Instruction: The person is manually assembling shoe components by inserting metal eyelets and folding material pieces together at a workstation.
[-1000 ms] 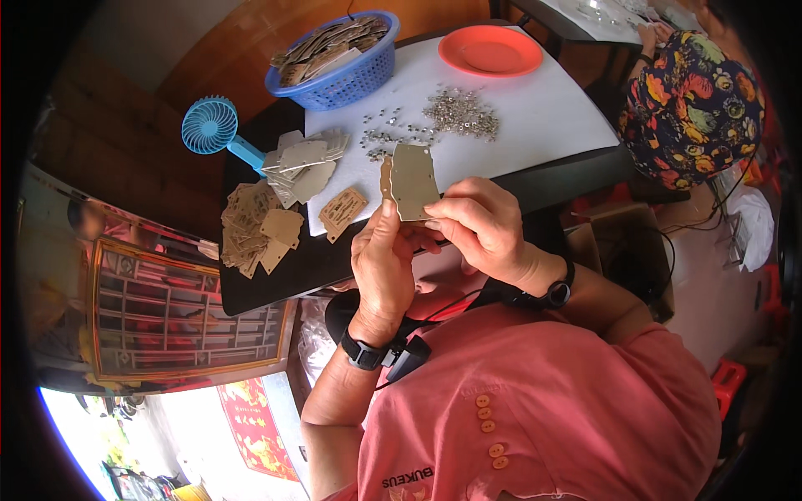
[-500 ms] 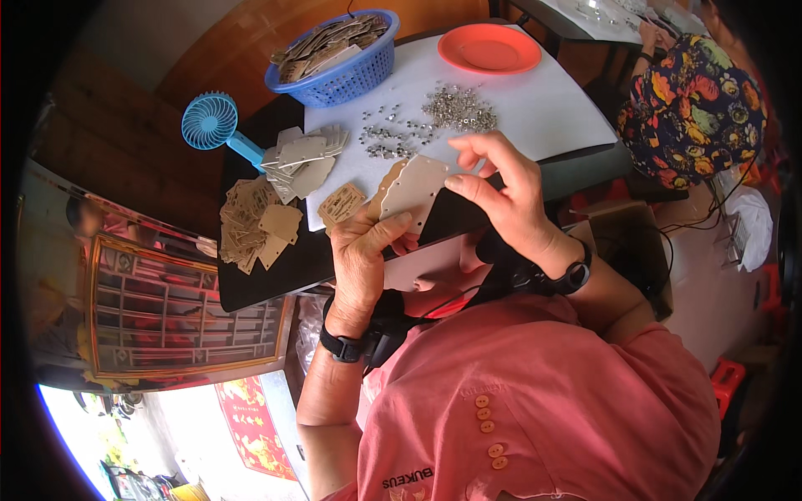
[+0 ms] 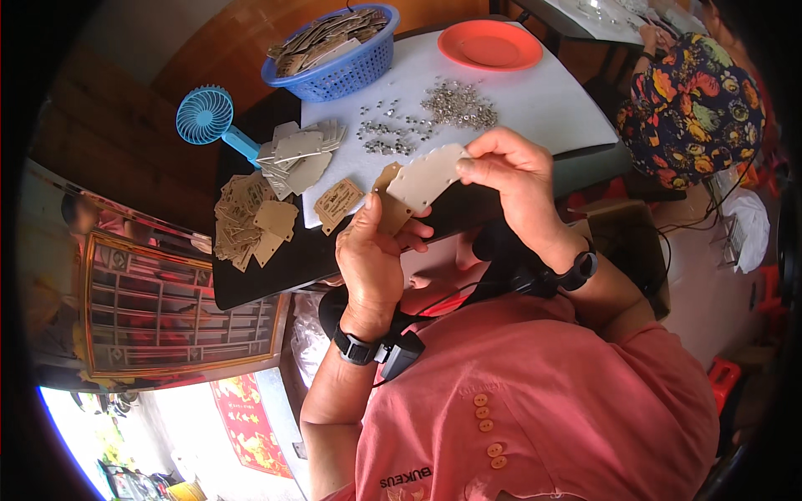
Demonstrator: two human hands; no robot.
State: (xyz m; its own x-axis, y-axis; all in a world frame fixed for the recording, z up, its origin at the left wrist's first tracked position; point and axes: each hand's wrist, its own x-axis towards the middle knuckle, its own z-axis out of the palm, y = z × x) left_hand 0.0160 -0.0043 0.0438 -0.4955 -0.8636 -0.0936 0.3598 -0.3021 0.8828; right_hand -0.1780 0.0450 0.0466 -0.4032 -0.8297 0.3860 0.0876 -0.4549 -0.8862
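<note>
My right hand (image 3: 520, 175) pinches a pale grey plate (image 3: 428, 177) by its upper right end, between thumb and fingers. The plate is thin and flat, with a wavy edge and small holes. Partly behind it is a tan plate (image 3: 389, 215), which my left hand (image 3: 373, 255) holds with the thumb in front and the other fingers behind. The two plates overlap in a fan above the table's near edge. A single tan plate with dark print (image 3: 337, 203) lies on the table just left of my left hand.
A pile of tan plates (image 3: 251, 219) and a stack of grey plates (image 3: 302, 156) lie at left, beside a blue hand fan (image 3: 205, 115). Small shiny metal pieces (image 3: 458, 105) are scattered on the white sheet (image 3: 551, 108). Farther back are a blue basket (image 3: 338, 79) of plates and a red plate-shaped dish (image 3: 489, 46). Another person (image 3: 697, 108) sits at right.
My right hand has closed on the grey plate and shifted it up and right, baring more of the tan plate. My left hand has turned, its thumb now on the tan plate.
</note>
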